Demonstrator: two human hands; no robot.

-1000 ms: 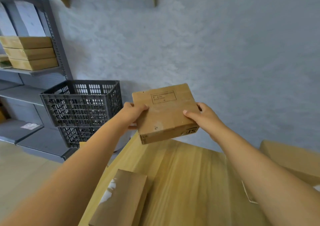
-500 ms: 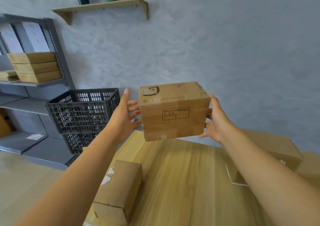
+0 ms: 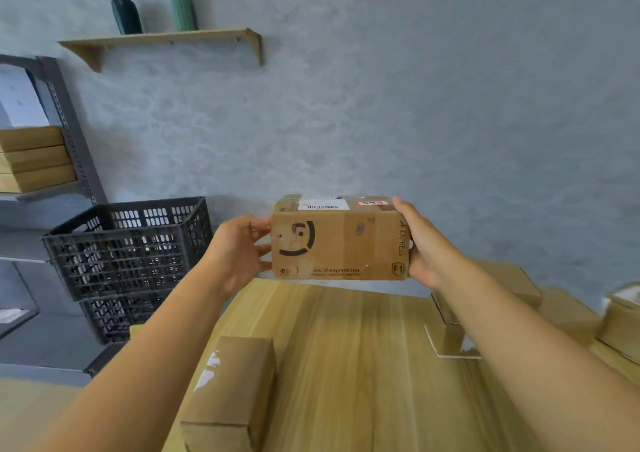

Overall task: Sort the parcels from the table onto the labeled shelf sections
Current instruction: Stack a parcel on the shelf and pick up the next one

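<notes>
The person holds a cardboard parcel [image 3: 339, 240] in the air above the far edge of the wooden table [image 3: 346, 365], squeezed between the two palms rather than gripped from beneath. The left hand [image 3: 239, 247] presses its end at nine o'clock with fingers spread and nearly straight; the right hand [image 3: 420, 244] presses the end at three o'clock, thumb lying up along the top edge, the other fingers hidden behind the box. A white barcode label and a red sticker sit on the parcel's top face, too foreshortened to read. The main risk is likely a slip: nothing supports the bottom, so any easing of pressure while carrying could let the box drop onto the table or floor. A second risk is misreading the tilted label and choosing the wrong section of the metal shelf [image 3: 69, 133] at nine o'clock, where flat boxes [image 3: 34, 159] already lie stacked. The stacked black crates [image 3: 128, 244] stand between table and shelf, so a swing towards nine o'clock could clip them. Another parcel [image 3: 232, 389] at six o'clock and more parcels [image 3: 571, 316] at four o'clock wait on the table.
</notes>
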